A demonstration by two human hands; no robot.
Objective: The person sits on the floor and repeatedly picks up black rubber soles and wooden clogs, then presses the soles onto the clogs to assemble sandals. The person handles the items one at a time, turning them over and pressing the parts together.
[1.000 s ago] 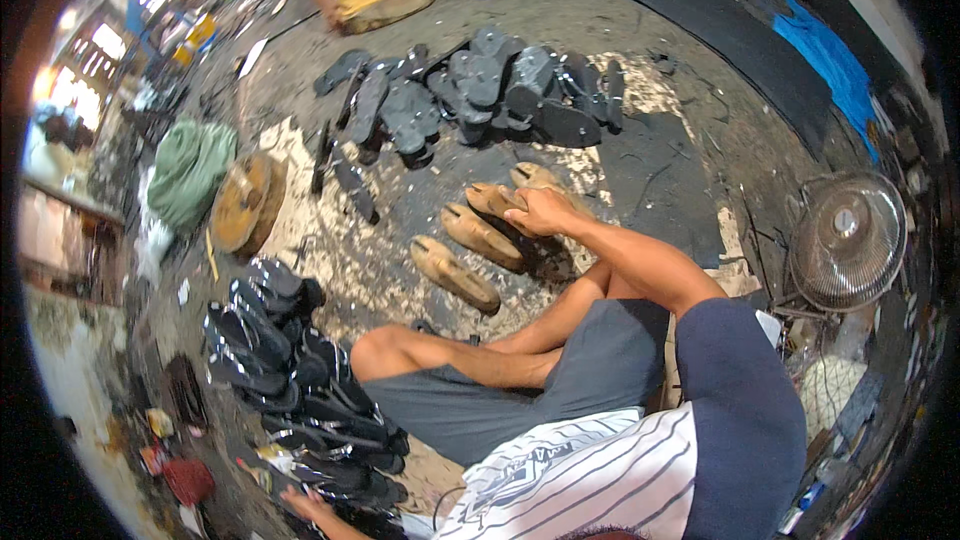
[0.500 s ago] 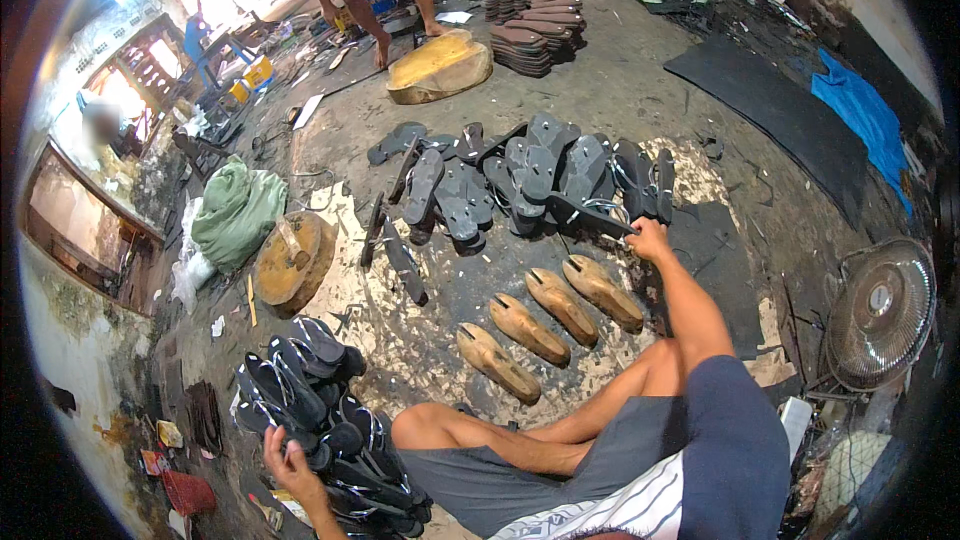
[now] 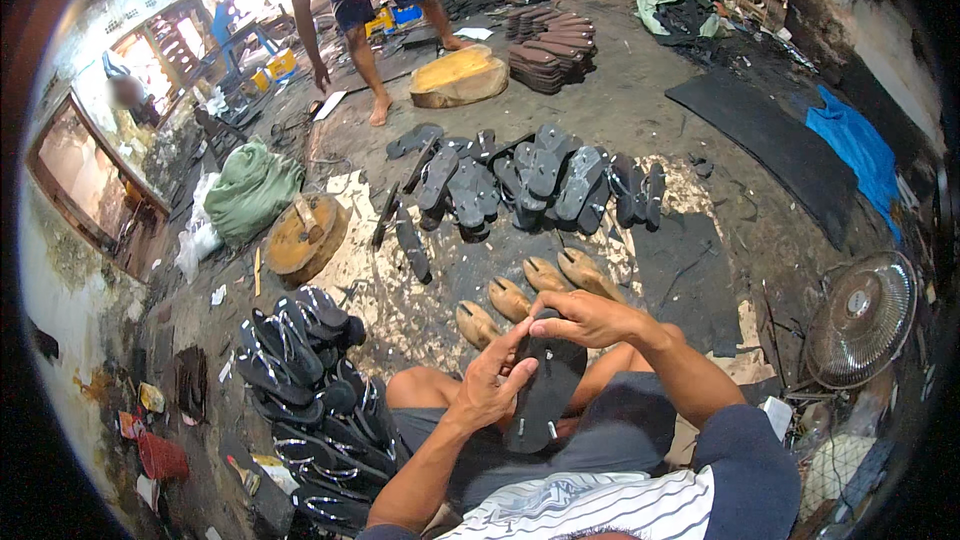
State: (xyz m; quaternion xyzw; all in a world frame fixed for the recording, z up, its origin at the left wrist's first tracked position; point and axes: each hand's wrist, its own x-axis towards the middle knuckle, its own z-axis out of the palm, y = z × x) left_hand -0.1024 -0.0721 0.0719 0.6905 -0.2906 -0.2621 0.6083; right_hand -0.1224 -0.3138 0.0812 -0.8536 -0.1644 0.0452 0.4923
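Over my lap a black flip-flop (image 3: 550, 395) is held upright, toe end away from me, with small whitish plugs showing on the face turned to me. My left hand (image 3: 490, 385) grips its left edge, thumb on the near face. Curled over the toe end is my right hand (image 3: 588, 320), fingers closed on it. Just beyond the hands stand several wooden foot-shaped lasts (image 3: 508, 298), partly covered by my right hand. Farther off lies a loose pile of black flip-flops (image 3: 545, 175). A stack of strapped flip-flops (image 3: 335, 410) rises beside my left knee.
A round wooden block (image 3: 305, 240) and a green sack (image 3: 253, 190) lie to the left. At the right stand a fan (image 3: 862, 320) and a black sheet (image 3: 765, 145). Another person (image 3: 360, 0) bends near a yellow-topped block (image 3: 460, 77); brown soles (image 3: 552, 45) are stacked behind.
My right hand has come back from the pile with a flip-flop to my lap. My left hand has left the strapped stack and now grips it too. The other person's feet have shifted.
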